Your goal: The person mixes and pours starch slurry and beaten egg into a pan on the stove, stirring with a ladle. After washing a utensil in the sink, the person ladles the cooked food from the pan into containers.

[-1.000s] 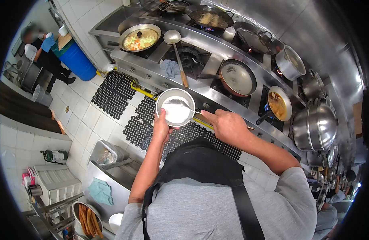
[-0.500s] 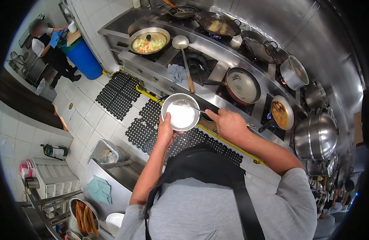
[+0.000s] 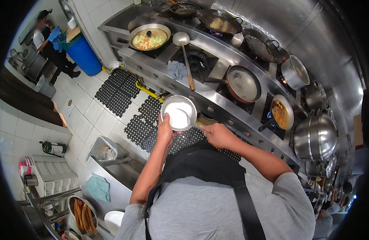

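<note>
My left hand (image 3: 165,131) grips a metal bowl (image 3: 173,99) in front of my body, thumb over the rim. Inside lies a smooth white substance (image 3: 176,115); I cannot tell whether it is liquid or powder. A metal spoon (image 3: 195,125) dips into it, its handle held by my closed right hand (image 3: 219,135). Beyond the bowl, on the stove edge, lie a ladle (image 3: 186,60) with a wooden handle and a crumpled blue-grey cloth (image 3: 177,70). A dark-handled frying pan (image 3: 243,84) with a thin pale coating sits on a burner.
A covered pan of chopped vegetables (image 3: 149,39), a wok (image 3: 219,22), a small pan of brown liquid (image 3: 281,113) and a large steel pot (image 3: 315,136) stand on the stove. Black mats (image 3: 117,90) cover some floor tiles. A co-worker (image 3: 52,44) stands by a blue bin (image 3: 86,58).
My right hand has moved left and toward my body, and the spoon now slants differently in the bowl. The bowl has shifted slightly. The co-worker has become more upright.
</note>
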The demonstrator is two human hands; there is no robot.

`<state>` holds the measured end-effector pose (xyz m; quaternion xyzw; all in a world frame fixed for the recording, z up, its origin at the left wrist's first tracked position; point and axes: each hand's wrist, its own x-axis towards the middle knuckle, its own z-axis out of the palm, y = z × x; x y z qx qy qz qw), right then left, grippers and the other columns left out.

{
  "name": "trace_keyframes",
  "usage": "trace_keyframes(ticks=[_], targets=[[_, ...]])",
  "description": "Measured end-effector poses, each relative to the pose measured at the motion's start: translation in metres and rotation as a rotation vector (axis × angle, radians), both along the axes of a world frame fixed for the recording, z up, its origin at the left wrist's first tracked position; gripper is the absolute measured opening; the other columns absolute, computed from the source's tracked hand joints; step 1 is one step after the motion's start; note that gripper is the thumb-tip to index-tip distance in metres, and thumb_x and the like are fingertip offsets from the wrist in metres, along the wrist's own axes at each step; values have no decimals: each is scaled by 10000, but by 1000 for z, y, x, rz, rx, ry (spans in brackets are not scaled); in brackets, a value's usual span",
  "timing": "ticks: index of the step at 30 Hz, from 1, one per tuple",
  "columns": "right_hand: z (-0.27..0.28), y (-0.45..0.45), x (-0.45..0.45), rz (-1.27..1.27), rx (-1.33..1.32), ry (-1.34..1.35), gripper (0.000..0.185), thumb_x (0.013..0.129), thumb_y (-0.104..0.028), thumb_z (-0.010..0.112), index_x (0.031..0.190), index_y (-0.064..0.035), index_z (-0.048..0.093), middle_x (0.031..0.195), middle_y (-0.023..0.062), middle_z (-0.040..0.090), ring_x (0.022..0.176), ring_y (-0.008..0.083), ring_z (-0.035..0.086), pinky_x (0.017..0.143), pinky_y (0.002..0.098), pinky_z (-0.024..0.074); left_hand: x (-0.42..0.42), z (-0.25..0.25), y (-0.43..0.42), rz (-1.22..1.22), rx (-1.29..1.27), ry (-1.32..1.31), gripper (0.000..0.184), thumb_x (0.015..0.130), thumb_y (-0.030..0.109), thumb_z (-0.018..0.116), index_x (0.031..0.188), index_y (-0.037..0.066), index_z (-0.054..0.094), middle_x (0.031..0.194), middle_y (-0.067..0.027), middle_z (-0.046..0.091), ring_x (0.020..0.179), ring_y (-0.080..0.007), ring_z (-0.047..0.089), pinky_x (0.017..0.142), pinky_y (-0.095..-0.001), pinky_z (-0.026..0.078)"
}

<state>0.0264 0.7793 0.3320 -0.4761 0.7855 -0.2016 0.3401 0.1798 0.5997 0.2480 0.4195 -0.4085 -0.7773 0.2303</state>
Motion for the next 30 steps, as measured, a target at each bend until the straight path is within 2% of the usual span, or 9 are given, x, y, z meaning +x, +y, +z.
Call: trace_keyframes(ticks=[4, 11, 13, 16, 18, 21, 24, 27, 30], targets=[[7, -3, -13, -336, 243, -645, 468, 1016, -110, 569, 1483, -79, 561, 720, 14, 594, 538, 79, 486, 456, 280, 403, 3, 0, -3, -73, -32, -28, 535, 1110, 384, 371, 1526, 63, 274, 1001, -186, 696, 503, -198, 659, 325, -230, 365], [22, -2, -18, -411, 234, -798, 468, 1026, -109, 547, 1491, -57, 536, 745, 24, 588, 523, 76, 439, 444, 248, 366, 0, -2, -8, -83, 29, -27, 497, 1115, 378, 363, 1492, 61, 296, 977, -186, 693, 491, -209, 657, 312, -231, 354], [27, -1, -18, -365, 229, -717, 476, 1020, -105, 555, 1494, -57, 538, 752, 18, 604, 534, 72, 470, 449, 253, 390, -3, -6, -8, -80, 29, -16, 498, 1115, 377, 364, 1493, 61, 295, 978, -193, 691, 486, -211, 655, 310, -231, 356], [40, 2, -13, -309, 226, -609, 479, 1016, -102, 560, 1494, -65, 545, 753, 10, 614, 551, 64, 503, 462, 253, 411, -5, -7, -8, -71, 81, -14, 486, 1118, 412, 364, 1350, -6, 455, 888, -160, 709, 482, -200, 648, 323, -242, 340], [49, 4, -10, -284, 233, -585, 476, 1016, -105, 560, 1492, -78, 553, 748, 1, 616, 567, 55, 523, 487, 248, 432, -6, -7, -9, -61, 75, -39, 500, 1118, 418, 364, 1317, -28, 473, 872, -163, 712, 481, -201, 648, 323, -246, 337], [42, 12, -5, -183, 94, -320, 411, 1001, -108, 555, 1401, -67, 637, 775, 79, 694, 622, 174, 635, 610, 332, 528, -5, -10, -10, -61, 61, -55, 507, 1118, 421, 365, 1304, -37, 480, 867, -167, 713, 479, -202, 648, 323, -247, 333], [77, 11, 5, -9, 45, 104, 438, 985, -106, 573, 1419, -66, 615, 809, 140, 709, 644, 255, 657, 705, 360, 558, -5, -8, -7, -84, 53, -37, 511, 1117, 428, 369, 1303, -35, 481, 871, -169, 714, 479, -202, 649, 323, -246, 331], [70, 14, 5, 80, -234, 353, 421, 954, -90, 579, 1367, -47, 647, 920, 204, 724, 777, 366, 696, 786, 432, 569, -5, -3, -3, -102, 62, -21, 525, 1117, 431, 371, 1315, -41, 487, 874, -171, 715, 482, -198, 649, 323, -244, 333], [82, 11, 7, 85, -200, 457, 375, 957, -107, 566, 1306, -48, 686, 917, 207, 716, 823, 390, 694, 758, 478, 560, -5, -5, -4, -115, 82, 11, 530, 1118, 425, 366, 1327, -46, 488, 874, -171, 716, 483, -196, 649, 324, -242, 334]])
